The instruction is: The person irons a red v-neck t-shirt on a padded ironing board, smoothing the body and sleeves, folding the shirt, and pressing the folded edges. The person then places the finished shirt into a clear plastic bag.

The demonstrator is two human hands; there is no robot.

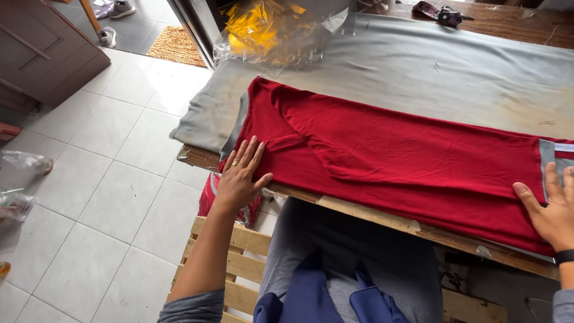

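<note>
Head view: the red garment [394, 152] lies folded lengthwise into a long band along the near edge of the table [359, 210], on a grey cloth cover [430, 72]. Its left end reaches the near left corner, where a part hangs over the edge; its right end runs to the right border of the picture.

Handling judgement: the fabric appears to be a thin knit, light, soft and fully limp. It creases readily and has no stiffness of its own, so it will sag wherever it is unsupported. It is not fragile. It is best taken at the folded edges or at both ends, with flat palms to keep the layers aligned.

The left hand [240, 178] rests flat on the left end, fingers spread, grip wide and holding nothing. The right hand [553, 212] presses flat on the right end, likewise spread and holding nothing.

A crumpled clear and yellow plastic wrapper [272, 30] lies at the far left corner. A wooden pallet [239, 263] stands below on the tiled floor [101, 203].
</note>
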